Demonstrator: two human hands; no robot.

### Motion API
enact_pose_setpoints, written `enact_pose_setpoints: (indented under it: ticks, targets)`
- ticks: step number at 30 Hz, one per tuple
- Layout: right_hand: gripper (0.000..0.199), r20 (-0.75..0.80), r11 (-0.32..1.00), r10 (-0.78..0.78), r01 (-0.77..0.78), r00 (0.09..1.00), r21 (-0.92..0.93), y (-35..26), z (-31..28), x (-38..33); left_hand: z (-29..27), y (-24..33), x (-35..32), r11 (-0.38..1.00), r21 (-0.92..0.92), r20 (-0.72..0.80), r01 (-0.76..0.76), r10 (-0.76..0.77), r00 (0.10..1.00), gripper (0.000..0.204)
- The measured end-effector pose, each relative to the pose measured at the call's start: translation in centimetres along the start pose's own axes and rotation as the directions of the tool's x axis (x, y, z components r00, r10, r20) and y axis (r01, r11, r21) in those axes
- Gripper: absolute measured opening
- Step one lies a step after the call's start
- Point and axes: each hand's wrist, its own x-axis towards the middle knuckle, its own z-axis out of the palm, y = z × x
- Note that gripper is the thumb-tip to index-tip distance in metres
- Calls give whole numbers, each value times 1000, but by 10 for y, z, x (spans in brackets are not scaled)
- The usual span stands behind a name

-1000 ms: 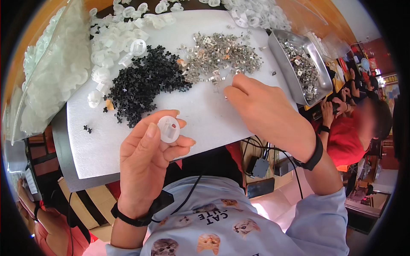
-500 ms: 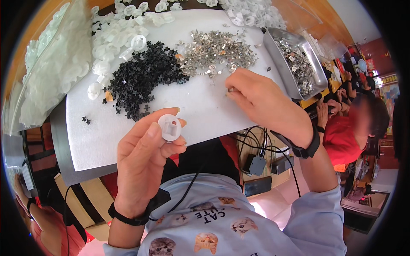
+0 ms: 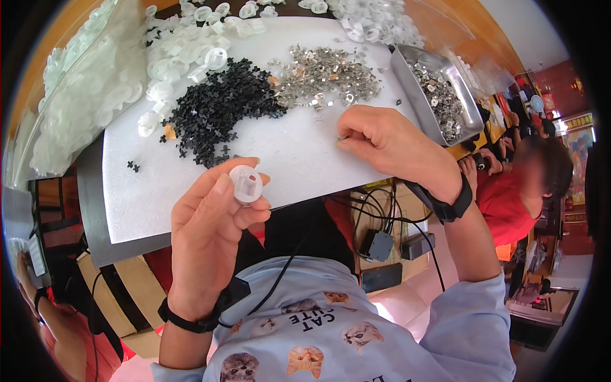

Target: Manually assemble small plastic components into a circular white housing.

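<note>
Between the thumb and fingers of my left hand [image 3: 210, 219] is a round white plastic part [image 3: 246, 185], its face with a raised slot turned up toward me. My right hand [image 3: 388, 141] hovers over the right side of the white sheet [image 3: 299, 159], thumb and index finger pinched on a tiny metal piece, mostly hidden by the fingertips. Beyond the left hand lies a heap of small black cross-shaped pieces [image 3: 213, 114]. A pile of small shiny metal pieces [image 3: 328, 76] spreads beyond the right hand.
Loose white plastic parts [image 3: 178, 54] are heaped at the back left, beside a clear bag [image 3: 89, 108] full of them. A metal tray [image 3: 468, 108] of metal pieces stands at the right. Cables with a black box [image 3: 377, 245] lie below the table edge. A person in red [image 3: 509, 204] sits at right.
My left hand has shifted slightly left and up with the white part. My right hand stays nearly in place, its fingertips pinched a little closer together.
</note>
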Motion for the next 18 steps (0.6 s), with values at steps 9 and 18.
enact_pose_setpoints:
  ticks: [9,18]
  targets:
    - [9,40,822,235,-220,971,526,-50,8,-2,0,2,-1,999,30,-9,-14,14,1000,38]
    - [8,-299,869,-99,228,949,438,-85,48,30,-5,0,-2,997,-56,45,-56,59,997,34]
